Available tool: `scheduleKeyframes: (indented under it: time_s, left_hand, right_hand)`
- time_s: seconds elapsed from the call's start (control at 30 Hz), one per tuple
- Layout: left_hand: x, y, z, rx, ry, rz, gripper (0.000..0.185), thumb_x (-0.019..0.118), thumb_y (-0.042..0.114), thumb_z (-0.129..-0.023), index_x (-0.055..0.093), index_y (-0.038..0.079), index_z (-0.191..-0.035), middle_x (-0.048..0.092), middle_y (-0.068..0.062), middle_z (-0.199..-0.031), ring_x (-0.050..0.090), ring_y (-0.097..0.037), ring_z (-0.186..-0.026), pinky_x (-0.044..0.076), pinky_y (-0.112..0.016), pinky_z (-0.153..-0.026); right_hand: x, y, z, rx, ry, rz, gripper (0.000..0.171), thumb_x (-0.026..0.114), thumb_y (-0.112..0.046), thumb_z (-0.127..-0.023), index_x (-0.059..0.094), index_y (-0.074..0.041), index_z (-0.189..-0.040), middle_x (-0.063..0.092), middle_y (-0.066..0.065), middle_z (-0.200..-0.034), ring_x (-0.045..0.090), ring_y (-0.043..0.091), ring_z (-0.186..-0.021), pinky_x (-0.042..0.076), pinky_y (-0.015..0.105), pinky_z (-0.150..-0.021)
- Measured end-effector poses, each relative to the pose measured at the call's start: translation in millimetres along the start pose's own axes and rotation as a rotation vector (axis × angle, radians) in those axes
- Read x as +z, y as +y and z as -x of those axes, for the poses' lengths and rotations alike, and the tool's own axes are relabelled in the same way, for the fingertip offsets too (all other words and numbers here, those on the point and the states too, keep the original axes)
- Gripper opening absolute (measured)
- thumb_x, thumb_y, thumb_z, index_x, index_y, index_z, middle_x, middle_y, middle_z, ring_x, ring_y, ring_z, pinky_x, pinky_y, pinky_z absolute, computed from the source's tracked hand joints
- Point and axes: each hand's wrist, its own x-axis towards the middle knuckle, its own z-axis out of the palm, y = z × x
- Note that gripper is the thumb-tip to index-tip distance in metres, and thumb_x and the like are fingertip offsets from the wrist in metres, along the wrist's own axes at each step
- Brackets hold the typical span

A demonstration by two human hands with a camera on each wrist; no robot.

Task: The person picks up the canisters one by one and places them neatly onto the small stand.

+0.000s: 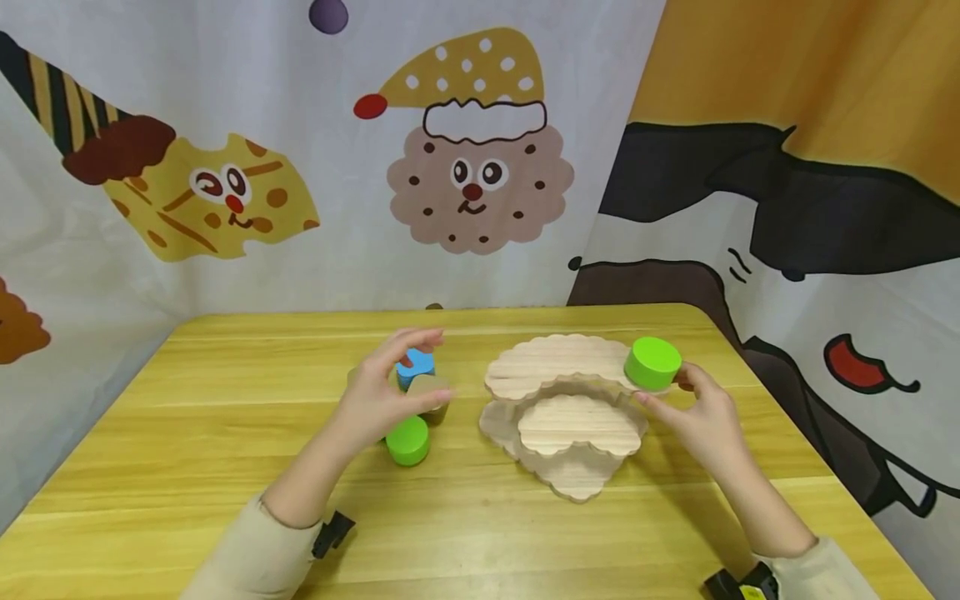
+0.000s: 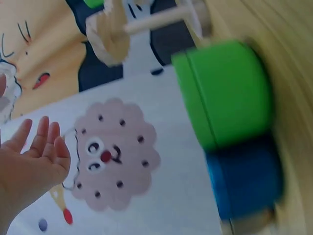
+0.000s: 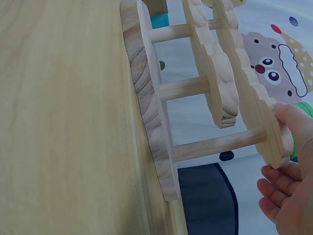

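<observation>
A pale wooden tiered stand (image 1: 566,362) with scalloped edges stands on the table. On the right end of its upper tier sits a green round block (image 1: 652,363). My right hand (image 1: 705,417) grips that end of the tier, thumb at the front edge; the right wrist view shows fingers at the tier's edge (image 3: 274,152) and dowels below it. My left hand (image 1: 375,392) hovers with thumb and fingers spread, holding nothing. Around it on the table are a blue block (image 1: 417,367), a brown block (image 1: 429,398) and another green block (image 1: 408,440).
The wooden table (image 1: 480,542) runs back to a hanging cloth (image 1: 300,275) printed with cartoon figures. In the left wrist view, a green block (image 2: 230,95) stands close to a blue block (image 2: 247,176).
</observation>
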Motion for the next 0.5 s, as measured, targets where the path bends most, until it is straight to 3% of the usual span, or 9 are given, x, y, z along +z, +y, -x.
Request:
scheduleKeyframes:
  time_s: [0.13, 0.3, 0.5]
  left_hand:
    - [-18.2, -10.4, 9.9, -0.020, 0.016, -0.053, 0.065, 0.082, 0.007, -0.075, 0.055, 0.013, -0.134, 0.057, 0.001, -0.123, 0.050, -0.018, -0.110, 0.039, -0.031, -0.086]
    - [-39.0, -21.5, 21.8, -0.100, 0.045, -0.092, 0.066, 0.082, 0.008, -0.075, 0.054, 0.015, -0.134, 0.056, 0.004, -0.123, 0.047, -0.015, -0.112, 0.038, -0.027, -0.087]
    - [-59.7, -37.6, 29.5, -0.139, 0.084, -0.137, 0.065, 0.078, 0.003, -0.079, 0.051, 0.013, -0.137, 0.056, -0.004, -0.124, 0.047, -0.017, -0.113, 0.037, -0.029, -0.087]
  right_hand:
    - [0, -1, 1, 0.006, -0.006, 0.005, 0.066, 0.078, -0.034, -0.080, 0.052, 0.006, -0.126, 0.054, 0.027, -0.123, 0.046, 0.044, -0.110, 0.037, 0.061, -0.087]
    - [-1, -2, 0, 0.002, -0.006, 0.005, 0.066, 0.078, -0.034, -0.080, 0.052, 0.006, -0.125, 0.054, 0.027, -0.123, 0.046, 0.045, -0.110, 0.037, 0.061, -0.087]
    - [-1, -2, 1, 0.009, -0.009, 0.010, 0.066, 0.078, -0.035, -0.081, 0.052, 0.006, -0.126, 0.054, 0.027, -0.123, 0.046, 0.045, -0.111, 0.036, 0.062, -0.088]
